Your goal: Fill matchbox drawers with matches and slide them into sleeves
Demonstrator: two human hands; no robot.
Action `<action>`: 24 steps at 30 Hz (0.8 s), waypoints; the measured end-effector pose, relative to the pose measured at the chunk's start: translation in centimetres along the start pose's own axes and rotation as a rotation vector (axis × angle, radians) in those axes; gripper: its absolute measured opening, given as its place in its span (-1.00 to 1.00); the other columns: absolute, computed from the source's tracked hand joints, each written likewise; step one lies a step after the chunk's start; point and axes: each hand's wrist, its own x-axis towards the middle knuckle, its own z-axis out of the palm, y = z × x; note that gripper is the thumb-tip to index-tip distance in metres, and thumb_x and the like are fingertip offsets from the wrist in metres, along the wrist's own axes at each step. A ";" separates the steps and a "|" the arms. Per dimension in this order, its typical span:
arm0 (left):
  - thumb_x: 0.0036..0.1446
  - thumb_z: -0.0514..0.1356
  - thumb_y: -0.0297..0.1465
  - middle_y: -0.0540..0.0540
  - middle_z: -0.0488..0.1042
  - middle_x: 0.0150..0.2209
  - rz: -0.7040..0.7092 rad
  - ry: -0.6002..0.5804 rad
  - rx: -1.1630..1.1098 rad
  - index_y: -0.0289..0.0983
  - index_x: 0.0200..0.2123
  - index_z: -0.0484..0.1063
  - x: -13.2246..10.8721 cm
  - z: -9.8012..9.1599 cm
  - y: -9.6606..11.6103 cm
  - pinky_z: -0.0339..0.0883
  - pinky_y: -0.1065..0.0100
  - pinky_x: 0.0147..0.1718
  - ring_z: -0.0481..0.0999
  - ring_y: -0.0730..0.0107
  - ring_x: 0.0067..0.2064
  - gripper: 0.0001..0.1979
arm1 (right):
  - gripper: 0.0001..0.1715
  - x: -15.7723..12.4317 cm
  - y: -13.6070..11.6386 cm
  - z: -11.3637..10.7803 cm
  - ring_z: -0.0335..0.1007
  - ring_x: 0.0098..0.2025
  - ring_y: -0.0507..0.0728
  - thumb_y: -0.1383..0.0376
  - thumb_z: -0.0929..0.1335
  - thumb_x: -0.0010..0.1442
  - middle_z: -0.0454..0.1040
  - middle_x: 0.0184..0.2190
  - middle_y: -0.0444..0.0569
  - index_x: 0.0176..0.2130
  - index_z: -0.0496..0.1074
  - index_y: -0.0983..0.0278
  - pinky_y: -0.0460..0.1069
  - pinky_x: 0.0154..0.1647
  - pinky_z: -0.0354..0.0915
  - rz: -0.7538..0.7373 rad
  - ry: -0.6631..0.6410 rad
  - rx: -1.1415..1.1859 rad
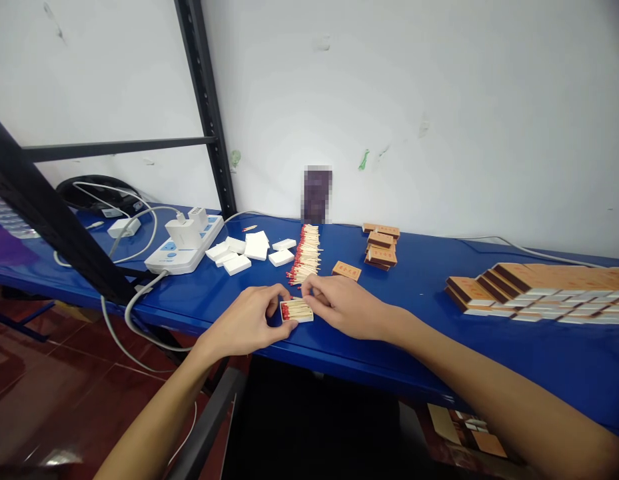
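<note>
A small white matchbox tray (307,319) lay near the front edge of the blue surface (424,283), between the two hands, with a layer of matches (296,309) in it, most red heads to the left. The left hand (249,321) had its grip around the tray's left end, thumb on the near side and forefinger on the far side, parted only by the tray's width. The right hand (356,308) was at the right end, its thumb and fingertips drawn close together over the tray; whether its grip had hold of a match, I could not tell. Just beyond, a long row of loose matches (308,252) ran toward the wall (414,100), heads left. White box pieces (256,246) lay left of it. To its right were a single orange matchbox (346,269) and, farther back, an untidy stack of orange matchboxes (382,255). A larger stepped stack (549,279) stood at the far right. On the left, beside a black rack post (204,87), sat a white power strip (182,248) with chargers plugged in.
</note>
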 end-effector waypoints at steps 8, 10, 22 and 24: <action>0.09 0.21 -0.26 0.14 0.19 -0.56 -0.014 -0.014 -0.005 -0.22 -0.28 0.36 0.1 -0.1 0.0 0.07 0.43 -0.48 0.22 0.49 -0.51 -0.82 | -0.81 0.4 1.1 0.6 0.28 -0.41 0.04 0.26 0.18 0.36 0.44 -0.40 -0.08 -0.20 0.32 0.28 -0.06 -0.38 0.03 0.032 0.099 -0.022; 0.08 0.21 -0.25 0.13 0.21 -0.55 -0.013 -0.012 0.004 -0.22 -0.28 0.36 0.1 -0.1 0.0 0.08 0.43 -0.46 0.24 0.49 -0.50 -0.81 | -0.83 0.5 1.7 0.7 0.34 -0.33 0.08 0.29 0.18 0.36 0.48 -0.32 -0.04 -0.16 0.31 0.28 -0.05 -0.35 0.05 0.054 0.098 -0.095; 0.08 0.19 -0.24 0.11 0.23 -0.54 -0.013 -0.007 -0.018 -0.23 -0.27 0.36 0.0 -0.1 0.1 0.10 0.41 -0.45 0.25 0.47 -0.50 -0.79 | -0.79 0.5 0.5 0.5 0.39 -0.23 0.12 0.30 0.14 0.39 0.48 -0.21 0.05 -0.15 0.31 0.30 -0.02 -0.25 0.15 0.063 0.019 -0.155; 0.09 0.19 -0.23 0.12 0.22 -0.54 -0.010 -0.003 -0.022 -0.23 -0.28 0.36 0.0 -0.1 0.1 0.09 0.41 -0.46 0.23 0.47 -0.50 -0.79 | -0.79 0.1 -0.2 0.1 0.38 -0.24 0.11 0.29 0.15 0.38 0.48 -0.24 0.02 -0.16 0.31 0.28 -0.03 -0.26 0.15 0.002 0.041 -0.073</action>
